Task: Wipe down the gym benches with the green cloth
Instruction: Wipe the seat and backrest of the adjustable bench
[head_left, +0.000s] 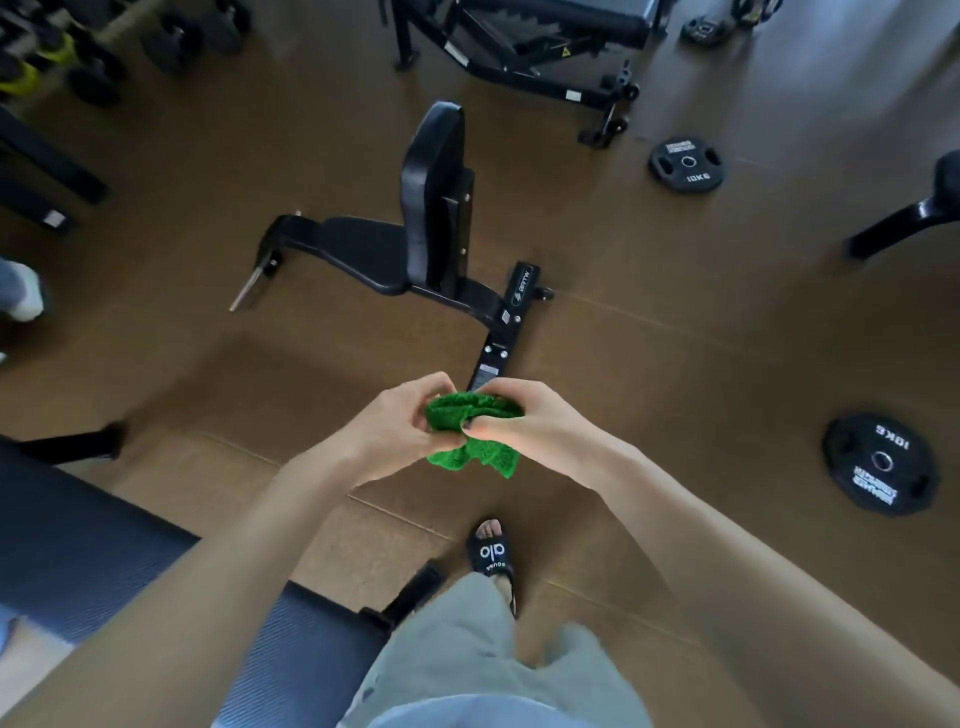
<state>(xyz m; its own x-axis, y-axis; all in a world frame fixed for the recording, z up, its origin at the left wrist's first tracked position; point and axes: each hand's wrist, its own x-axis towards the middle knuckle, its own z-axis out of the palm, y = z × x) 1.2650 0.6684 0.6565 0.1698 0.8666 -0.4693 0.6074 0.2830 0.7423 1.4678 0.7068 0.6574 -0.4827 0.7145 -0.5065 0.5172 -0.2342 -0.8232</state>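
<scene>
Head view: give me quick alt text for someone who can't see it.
Both hands, left and right, hold a bunched green cloth in front of the body, above a brown floor. Ahead stands a black seat bench with an upright backrest; two 10 kg plates lie to the right, and a blue bench sits at lower left.
</scene>
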